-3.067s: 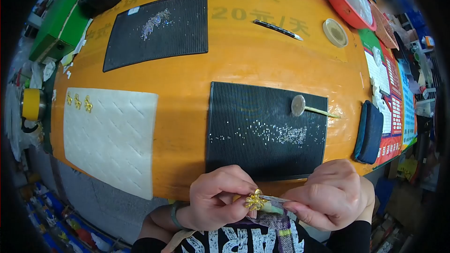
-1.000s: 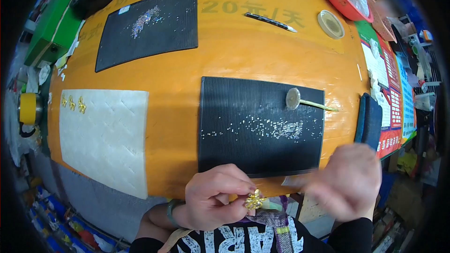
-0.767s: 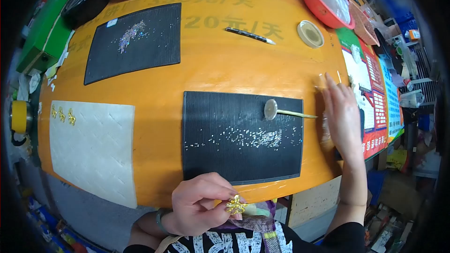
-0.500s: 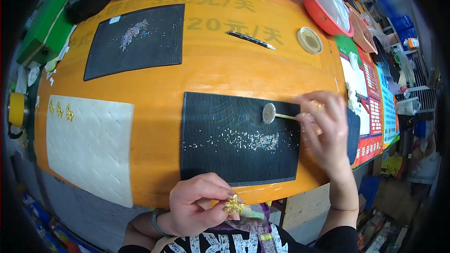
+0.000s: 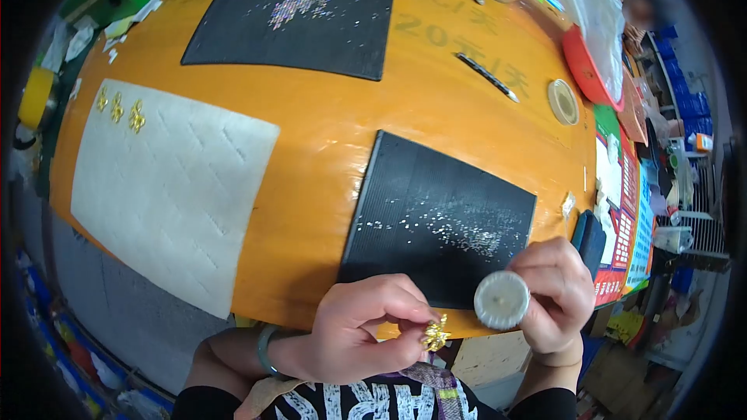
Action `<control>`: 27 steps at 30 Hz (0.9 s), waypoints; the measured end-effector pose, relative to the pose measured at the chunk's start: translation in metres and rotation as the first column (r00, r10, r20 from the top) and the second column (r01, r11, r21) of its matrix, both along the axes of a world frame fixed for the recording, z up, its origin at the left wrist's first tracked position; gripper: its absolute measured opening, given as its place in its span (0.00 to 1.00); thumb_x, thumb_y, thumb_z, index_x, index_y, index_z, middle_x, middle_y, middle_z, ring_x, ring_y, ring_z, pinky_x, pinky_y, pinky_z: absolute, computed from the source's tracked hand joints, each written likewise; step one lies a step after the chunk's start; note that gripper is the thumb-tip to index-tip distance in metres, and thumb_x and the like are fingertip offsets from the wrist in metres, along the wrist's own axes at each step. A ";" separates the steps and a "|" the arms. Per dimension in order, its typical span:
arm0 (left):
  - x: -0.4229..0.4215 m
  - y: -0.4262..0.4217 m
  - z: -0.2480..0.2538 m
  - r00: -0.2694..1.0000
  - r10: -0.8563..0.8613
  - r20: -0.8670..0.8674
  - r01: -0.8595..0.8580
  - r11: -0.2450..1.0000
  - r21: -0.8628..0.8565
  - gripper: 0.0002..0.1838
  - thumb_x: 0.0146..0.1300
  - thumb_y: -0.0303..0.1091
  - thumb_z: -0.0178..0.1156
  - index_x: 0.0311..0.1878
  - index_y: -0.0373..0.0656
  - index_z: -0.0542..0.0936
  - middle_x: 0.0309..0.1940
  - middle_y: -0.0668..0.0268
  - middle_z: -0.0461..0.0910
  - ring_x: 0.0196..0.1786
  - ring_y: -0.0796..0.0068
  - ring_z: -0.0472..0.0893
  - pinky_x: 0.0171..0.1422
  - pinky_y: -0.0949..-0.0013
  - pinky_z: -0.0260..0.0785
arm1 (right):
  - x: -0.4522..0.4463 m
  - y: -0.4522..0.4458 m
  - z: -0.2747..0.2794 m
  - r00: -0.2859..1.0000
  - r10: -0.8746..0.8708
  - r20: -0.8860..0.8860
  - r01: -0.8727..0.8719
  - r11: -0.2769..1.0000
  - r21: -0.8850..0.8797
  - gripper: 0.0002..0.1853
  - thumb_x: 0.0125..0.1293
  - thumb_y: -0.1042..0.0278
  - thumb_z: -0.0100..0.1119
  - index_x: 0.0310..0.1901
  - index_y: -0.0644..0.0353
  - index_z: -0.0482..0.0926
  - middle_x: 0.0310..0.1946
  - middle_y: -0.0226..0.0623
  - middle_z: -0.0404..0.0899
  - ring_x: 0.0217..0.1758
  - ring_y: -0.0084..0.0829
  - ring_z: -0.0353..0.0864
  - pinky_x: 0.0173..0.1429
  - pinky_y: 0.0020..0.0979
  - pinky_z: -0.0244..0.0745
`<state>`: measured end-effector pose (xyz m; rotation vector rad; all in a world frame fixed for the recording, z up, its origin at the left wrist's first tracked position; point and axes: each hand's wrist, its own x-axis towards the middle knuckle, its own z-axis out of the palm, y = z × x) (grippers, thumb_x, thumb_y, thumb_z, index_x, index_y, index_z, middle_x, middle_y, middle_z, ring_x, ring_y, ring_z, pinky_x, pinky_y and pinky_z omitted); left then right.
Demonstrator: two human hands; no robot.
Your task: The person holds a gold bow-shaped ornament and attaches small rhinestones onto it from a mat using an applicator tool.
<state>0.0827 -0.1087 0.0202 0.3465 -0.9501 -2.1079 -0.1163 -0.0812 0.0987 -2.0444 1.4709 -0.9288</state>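
Note:
My left hand (image 5: 373, 327) pinches a small gold flower-shaped ornament (image 5: 435, 333) between thumb and fingertips, just beyond the near edge of a black ribbed mat (image 5: 405, 264). In my right hand (image 5: 554, 292) is a round, whitish disc on a thin stick (image 5: 501, 300); its flat face points up at me and the stick is hidden now. The disc and the ornament are apart. Tiny shiny rhinestones (image 5: 471, 233) lie scattered on the black mat, mostly toward its right side.
A white sheet (image 5: 179, 187) at left carries several gold ornaments (image 5: 137, 116) in its far corner. Another black mat (image 5: 233, 31) with rhinestones (image 5: 299, 8) lies at the back. A dark pencil-like stick (image 5: 487, 77), a round shallow dish (image 5: 563, 102) and a red basin (image 5: 587, 70) are at right.
My right hand has come down and toward me with the disc, from over the mat's right edge to near the ornament. The ornament has turned in my left hand. The view has shifted.

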 end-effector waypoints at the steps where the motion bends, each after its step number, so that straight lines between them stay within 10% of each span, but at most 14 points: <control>1: -0.001 -0.001 0.001 0.999 0.045 0.016 -0.044 0.996 -0.080 0.09 0.50 0.14 0.54 0.36 0.32 0.73 0.29 0.58 0.75 0.29 0.77 0.77 0.33 0.78 0.69 | 0.002 0.001 -0.002 0.999 0.015 0.040 -0.015 1.000 -0.017 0.09 0.47 0.79 0.61 0.33 0.67 0.77 0.28 0.40 0.75 0.27 0.31 0.74 0.29 0.26 0.70; 27: -0.003 -0.006 0.007 0.983 0.142 0.113 -0.112 0.964 -0.241 0.09 0.44 0.15 0.58 0.31 0.33 0.75 0.24 0.59 0.76 0.25 0.76 0.77 0.28 0.78 0.68 | 0.017 0.008 -0.010 1.000 0.020 -0.005 -0.021 0.975 -0.222 0.14 0.34 0.84 0.65 0.29 0.66 0.79 0.24 0.35 0.70 0.21 0.26 0.73 0.22 0.21 0.69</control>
